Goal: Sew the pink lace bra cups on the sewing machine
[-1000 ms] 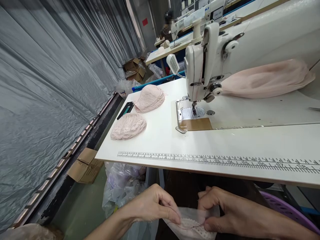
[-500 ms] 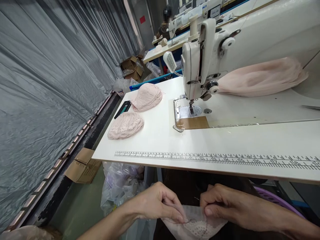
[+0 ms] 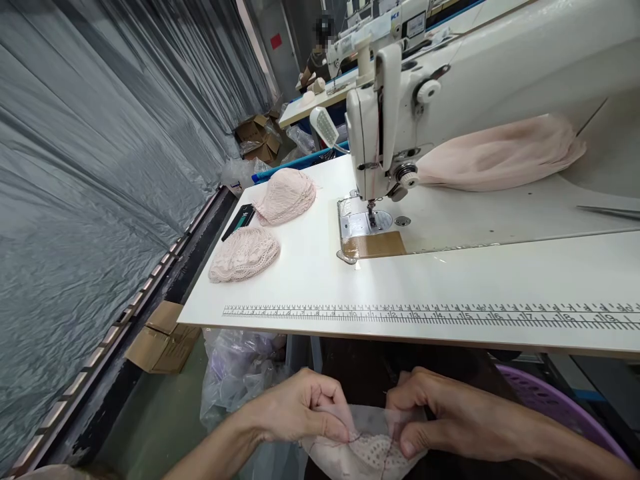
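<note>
My left hand [image 3: 311,408] and right hand [image 3: 440,415] each pinch the sheer fabric [image 3: 367,455], seemingly spreading it, and the next move likely calls for even tension.

Below the white table [image 3: 300,287], the sheer fabric [image 3: 370,460] runs off the bottom edge and veils fingertips of the right hand [image 3: 430,413]. Under the table, the right forearm [image 3: 530,437] hides part of a purple basket [image 3: 550,397]. On the table, the right edge cuts off a metal tool [image 3: 607,211]; beyond, a person's [image 3: 315,63] head is blurred.

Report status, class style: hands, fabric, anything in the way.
Left hand, right hand: both pinching sheer fabric. Fabric held between them, near side of table. Nothing seen blocking either hand.
</note>
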Demonstrator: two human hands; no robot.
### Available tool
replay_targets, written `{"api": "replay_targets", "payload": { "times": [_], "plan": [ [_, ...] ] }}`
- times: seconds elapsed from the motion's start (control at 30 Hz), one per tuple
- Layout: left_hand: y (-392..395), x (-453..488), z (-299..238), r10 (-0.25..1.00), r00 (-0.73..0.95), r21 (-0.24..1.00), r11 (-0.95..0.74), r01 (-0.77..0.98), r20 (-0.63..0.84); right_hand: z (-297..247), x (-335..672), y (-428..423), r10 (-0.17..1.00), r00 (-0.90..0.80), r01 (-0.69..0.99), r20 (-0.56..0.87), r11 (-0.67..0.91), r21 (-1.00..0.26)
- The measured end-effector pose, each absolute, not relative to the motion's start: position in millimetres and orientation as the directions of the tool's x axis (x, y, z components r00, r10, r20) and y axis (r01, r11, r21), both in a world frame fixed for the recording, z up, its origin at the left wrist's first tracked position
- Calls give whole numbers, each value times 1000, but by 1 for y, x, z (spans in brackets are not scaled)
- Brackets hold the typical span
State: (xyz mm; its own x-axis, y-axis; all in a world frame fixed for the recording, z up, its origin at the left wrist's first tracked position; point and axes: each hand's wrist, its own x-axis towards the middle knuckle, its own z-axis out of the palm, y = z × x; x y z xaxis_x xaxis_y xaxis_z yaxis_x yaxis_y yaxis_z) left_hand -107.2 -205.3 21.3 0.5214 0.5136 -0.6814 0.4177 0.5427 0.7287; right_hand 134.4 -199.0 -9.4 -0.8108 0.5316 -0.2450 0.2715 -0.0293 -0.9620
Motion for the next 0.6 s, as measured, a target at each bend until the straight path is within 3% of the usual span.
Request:
{"api": "replay_targets", "payload": {
  "times": [0.33, 0.6],
  "plan": [
    [-206, -104, 27, 487, 550, 734, 484, 476, -679, -22, 129, -199, 488, -851, 164, -193, -102, -981],
    [-206, -101, 21, 499, 522, 721, 519, 459, -692, -26, 129, -202, 506, -838, 195, -203, -70, -978]
  ]
}}
